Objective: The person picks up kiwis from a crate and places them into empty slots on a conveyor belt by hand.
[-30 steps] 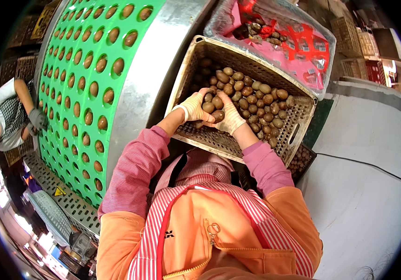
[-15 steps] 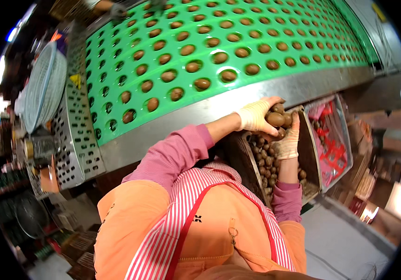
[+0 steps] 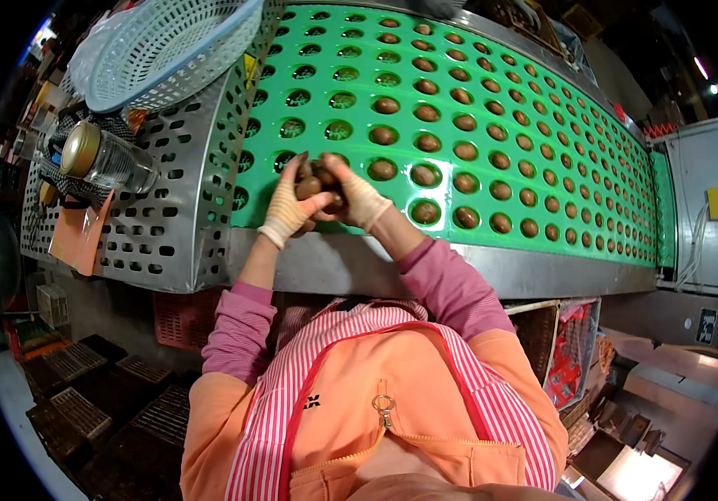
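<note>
A cluster of brown eggs sits between my two gloved hands, over the near left part of the green holed sheet. My left hand cups the cluster from the left, fingers curled up along it. From the right, my right hand closes round the same eggs. How many there are is hidden by the fingers. Single eggs, such as this one, rest in the sheet's round hollows to the right of my hands. The hollows around and left of my hands hold no eggs.
A perforated metal shelf adjoins the sheet's left end, bearing a pale blue basket and a lidded glass jar. A metal edge runs along the near side. A wooden crate stands right. Another person's dark glove shows at the far side.
Both my hands have moved from above the egg crate on the right to the green sheet's left part, bringing eggs along. My view has turned with them.
</note>
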A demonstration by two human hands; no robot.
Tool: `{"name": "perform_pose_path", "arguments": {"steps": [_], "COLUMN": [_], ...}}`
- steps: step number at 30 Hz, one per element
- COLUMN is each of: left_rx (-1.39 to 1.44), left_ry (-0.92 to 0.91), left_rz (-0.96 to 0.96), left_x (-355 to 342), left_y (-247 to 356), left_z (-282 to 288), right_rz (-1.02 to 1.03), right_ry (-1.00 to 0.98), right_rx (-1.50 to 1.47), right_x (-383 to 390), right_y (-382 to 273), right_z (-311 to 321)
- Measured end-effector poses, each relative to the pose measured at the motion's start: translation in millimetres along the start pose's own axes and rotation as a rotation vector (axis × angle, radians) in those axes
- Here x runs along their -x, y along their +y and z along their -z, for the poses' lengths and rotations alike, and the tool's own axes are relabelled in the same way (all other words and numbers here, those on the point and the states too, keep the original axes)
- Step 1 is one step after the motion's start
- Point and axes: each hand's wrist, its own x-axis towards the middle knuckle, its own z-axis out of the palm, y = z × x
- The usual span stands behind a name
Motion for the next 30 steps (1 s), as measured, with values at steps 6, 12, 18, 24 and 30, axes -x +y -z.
{"name": "perform_pose_path", "arguments": {"steps": [6, 12, 18, 24, 30], "left_rx": [-0.751, -0.933, -0.976, -1.091, -0.797], "left_ry": [0.242, 0.252, 0.108, 0.2, 0.196], "left_rz": [-0.106, -0.139, -0.101, -0.253, -0.37], "left_x": [-28.6, -57.2, -124.8, -191.0, -234.2], "left_y": [-33.9, 1.7, -0.6, 30.6, -56.9], "left_z": [54.9, 36.1, 44.4, 37.9, 89.0], "right_rz": [0.665, 0.275, 0.499, 0.525, 0.418], "right_ry": [0.536, 0.608, 0.454, 0.488, 0.34], "right_rx": [1.245, 2.11, 2.225, 1.337, -0.08], "right_x": [-65.3, -83.0, -113.7, -132.2, -104.1], "right_y": [-21.2, -99.1, -137.7, -161.2, -149.0], "right_z": [-15.0, 14.7, 16.8, 65.9, 51.4]}}
